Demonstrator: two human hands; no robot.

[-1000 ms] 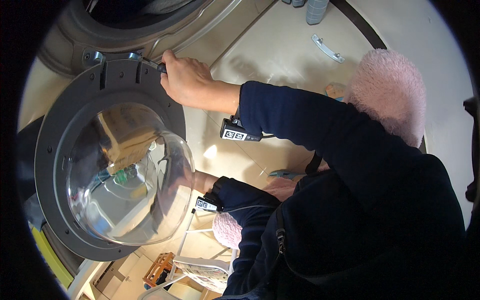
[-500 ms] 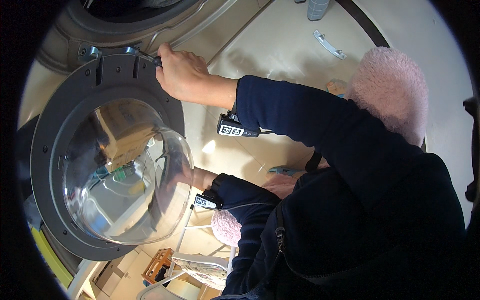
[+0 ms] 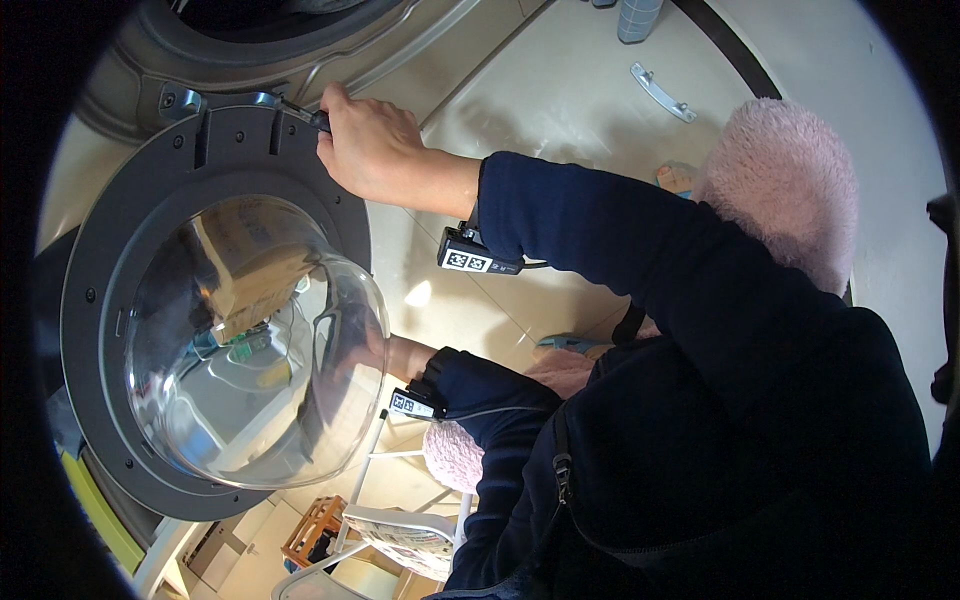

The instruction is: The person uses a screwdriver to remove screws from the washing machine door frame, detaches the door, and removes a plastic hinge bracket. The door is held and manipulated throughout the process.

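Observation:
My right hand [image 3: 368, 150] is closed around the black handle of a screwdriver [image 3: 318, 120], whose shaft reaches a metal hinge fitting [image 3: 264, 100] atop a round washing-machine door [image 3: 100, 260]. The door has a grey ring and a bulging clear bowl, and sits just below the machine's round opening [image 3: 290, 55]. Lower down, my left hand [image 3: 375, 350] is at the right side of the door, seen distorted through the bowl, so its fingers are unclear.
A curved metal piece [image 3: 662, 92] lies on the pale surface at top right, below a grey cylinder [image 3: 637, 18]. Pink furry items [image 3: 775, 180] are at right and below. A white folding chair [image 3: 400, 530] and an orange wooden crate [image 3: 312, 528] stand at the bottom.
Since a second ago, the door and my right hand with the screwdriver have shifted slightly up and left. Little differs from half a second ago.

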